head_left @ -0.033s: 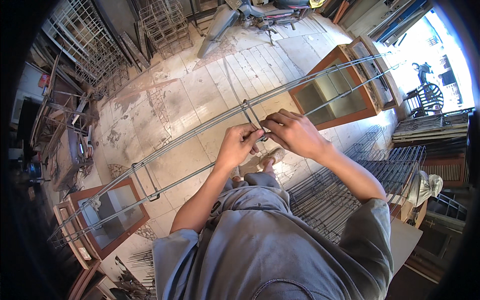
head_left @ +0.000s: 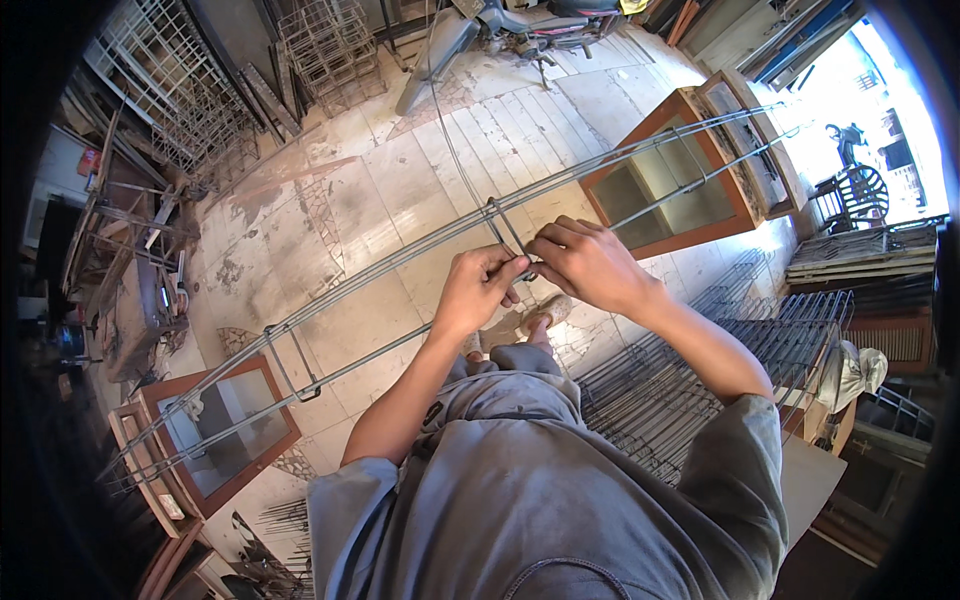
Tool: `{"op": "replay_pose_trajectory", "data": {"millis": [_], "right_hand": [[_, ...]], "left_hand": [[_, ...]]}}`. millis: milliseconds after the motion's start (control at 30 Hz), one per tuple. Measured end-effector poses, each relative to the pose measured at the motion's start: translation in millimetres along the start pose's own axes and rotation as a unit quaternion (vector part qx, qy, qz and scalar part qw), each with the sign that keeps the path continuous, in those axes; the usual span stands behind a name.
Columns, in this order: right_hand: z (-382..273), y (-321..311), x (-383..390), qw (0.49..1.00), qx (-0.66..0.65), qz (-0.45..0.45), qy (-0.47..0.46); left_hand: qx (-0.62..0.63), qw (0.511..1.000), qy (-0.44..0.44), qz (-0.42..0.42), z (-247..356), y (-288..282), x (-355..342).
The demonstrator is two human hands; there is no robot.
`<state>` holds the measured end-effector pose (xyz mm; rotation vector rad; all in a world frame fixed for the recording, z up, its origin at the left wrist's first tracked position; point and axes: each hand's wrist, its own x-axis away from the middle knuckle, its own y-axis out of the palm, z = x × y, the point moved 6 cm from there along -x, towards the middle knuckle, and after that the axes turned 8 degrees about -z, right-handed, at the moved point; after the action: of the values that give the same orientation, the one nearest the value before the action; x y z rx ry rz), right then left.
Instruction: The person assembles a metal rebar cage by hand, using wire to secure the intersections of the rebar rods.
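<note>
A long cage of steel reinforcing bars [head_left: 385,262] runs slantwise across the view, with bent-rod stirrups joining its bars. At the middle stirrup [head_left: 508,228], both hands meet on the nearer bar. My left hand [head_left: 478,288] is closed, its thumb and fingers pinching at the joint. My right hand [head_left: 592,266] is closed against it from the other side, fingertips pressed together there. Long thin strands of wire [head_left: 447,140] rise from near the hands toward the far side. What lies between the fingertips is mostly hidden, but it looks like this wire.
Two wooden cabinets with glass panels, one at right [head_left: 668,185] and one at left [head_left: 222,432], lie under the cage's ends. A stack of bent-rod frames [head_left: 670,375] is at my right. A motorbike [head_left: 510,28] and wire racks [head_left: 328,50] stand at the far side.
The thin wire strands have swung and now reach farther up the view. The hands stay at the same joint, with only a slight shift of the right fingers.
</note>
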<state>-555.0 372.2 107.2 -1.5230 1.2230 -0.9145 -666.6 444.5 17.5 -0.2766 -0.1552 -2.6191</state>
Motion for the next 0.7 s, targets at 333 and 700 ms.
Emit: {"op": "replay_pose_trajectory", "data": {"millis": [333,700], "right_hand": [[3.9,19.7,11.8,0.992,-0.111,-0.002,0.063],[-11.6,76.8,42.3,0.972,0.004,0.2,0.12]], "left_hand": [[-0.151,0.985,0.045,0.073,10.0,-7.4,-0.7],[-0.266,0.963,0.052,-0.006,42.4,-7.8,-31.9]]}}
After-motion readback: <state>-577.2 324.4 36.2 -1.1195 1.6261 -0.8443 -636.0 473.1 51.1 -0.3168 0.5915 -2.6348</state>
